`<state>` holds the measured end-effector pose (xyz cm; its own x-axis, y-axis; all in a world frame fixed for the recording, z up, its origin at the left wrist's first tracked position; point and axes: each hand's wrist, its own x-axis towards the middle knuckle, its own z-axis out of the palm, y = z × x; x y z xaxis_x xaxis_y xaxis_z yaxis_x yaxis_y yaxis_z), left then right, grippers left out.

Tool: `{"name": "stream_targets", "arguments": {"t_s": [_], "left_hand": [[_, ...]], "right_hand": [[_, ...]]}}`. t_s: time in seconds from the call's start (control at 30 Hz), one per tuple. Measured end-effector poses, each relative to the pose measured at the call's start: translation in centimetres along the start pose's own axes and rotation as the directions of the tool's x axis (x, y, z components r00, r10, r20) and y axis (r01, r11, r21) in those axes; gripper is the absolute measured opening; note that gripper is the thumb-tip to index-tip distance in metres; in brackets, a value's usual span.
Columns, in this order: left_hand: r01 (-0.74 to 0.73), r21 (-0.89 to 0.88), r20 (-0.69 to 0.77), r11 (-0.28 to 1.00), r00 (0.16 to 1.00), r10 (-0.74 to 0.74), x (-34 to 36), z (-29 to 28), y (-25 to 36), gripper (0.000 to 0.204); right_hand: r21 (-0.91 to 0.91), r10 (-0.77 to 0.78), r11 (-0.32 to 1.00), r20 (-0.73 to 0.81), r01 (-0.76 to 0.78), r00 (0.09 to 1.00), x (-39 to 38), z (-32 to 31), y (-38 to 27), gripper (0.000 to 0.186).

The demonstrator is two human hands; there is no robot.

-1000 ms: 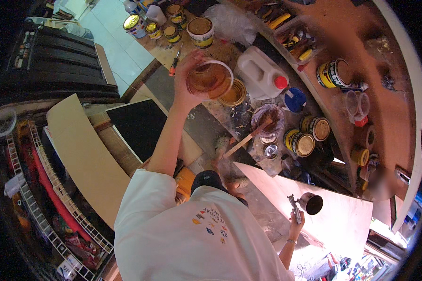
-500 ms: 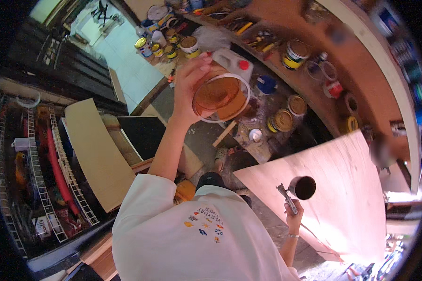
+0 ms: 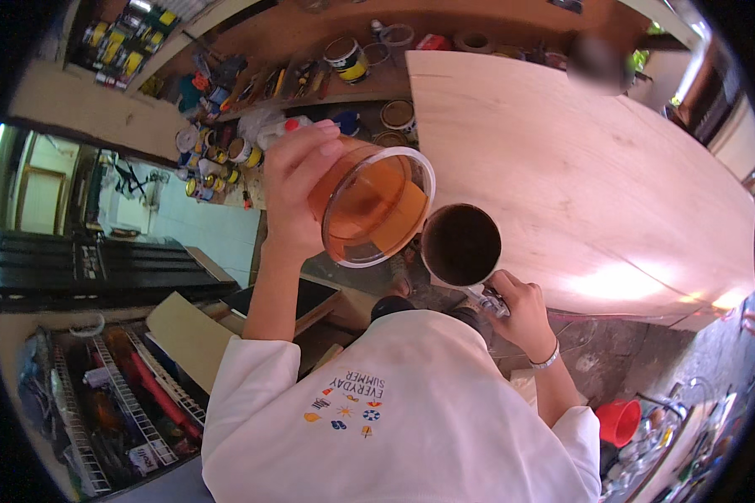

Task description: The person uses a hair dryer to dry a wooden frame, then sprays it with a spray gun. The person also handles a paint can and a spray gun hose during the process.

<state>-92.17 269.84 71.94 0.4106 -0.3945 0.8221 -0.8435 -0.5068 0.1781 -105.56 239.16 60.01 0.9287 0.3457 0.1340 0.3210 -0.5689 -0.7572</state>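
Tilted toward the right, a clear plastic tub [image 3: 376,210] holds an orange-brown liquid. My left hand [image 3: 298,180] grips it round its side, fingers wrapped over the far edge. Beside its rim, slightly lower and to the right, is the open dark-inside cup [image 3: 461,245] of a spray gun [image 3: 491,302]. My right hand [image 3: 520,310] is closed round the gun's metal body, most of which is hidden under the cup and fingers. Tub and cup look close together; I cannot tell whether they touch. No stream of liquid shows between them.
A large pale wood panel [image 3: 579,184] stands at the right. Paint cans [image 3: 346,60] and tools line the shelf behind. A wire rack [image 3: 117,402] and cardboard [image 3: 189,339] are at the left, a red bucket [image 3: 618,422] at the lower right.
My right hand has brought the spray gun up and leftward, close to the tub. The tub has come slightly lower and tilts more. The whole view has turned toward the right, showing more of the panel.
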Motion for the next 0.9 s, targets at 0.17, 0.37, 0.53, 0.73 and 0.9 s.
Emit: {"name": "stream_targets", "arguments": {"t_s": [0.17,0.37,0.53,0.73,0.9], "left_hand": [[-0.150,0.087,0.102,0.985,0.985,0.141,3.0,1.3,2.9,0.066],[-0.380,0.188,0.187,0.906,0.919,0.347,6.4,2.4,6.3,0.053],[-0.477,0.285,0.244,0.831,0.875,0.419,8.2,3.0,9.4,0.046],[-0.611,0.360,0.384,0.705,0.786,0.485,9.1,1.9,11.8,0.033],[-0.654,0.393,0.355,0.646,0.756,0.550,8.8,2.0,12.5,0.033]], "right_hand": [[0.047,0.032,0.998,-0.082,-0.028,0.996,-2.5,-1.3,-0.2,0.032],[0.097,0.062,0.994,-0.124,-0.051,0.990,-3.9,-2.3,0.1,0.026],[0.134,0.033,0.991,-0.174,-0.010,0.984,-4.3,-2.4,0.0,0.025],[0.189,0.015,0.982,-0.186,0.021,0.982,-4.6,-2.5,-0.5,0.024],[0.201,0.027,0.979,-0.190,0.012,0.981,-5.3,-2.3,-0.3,0.024]]}}
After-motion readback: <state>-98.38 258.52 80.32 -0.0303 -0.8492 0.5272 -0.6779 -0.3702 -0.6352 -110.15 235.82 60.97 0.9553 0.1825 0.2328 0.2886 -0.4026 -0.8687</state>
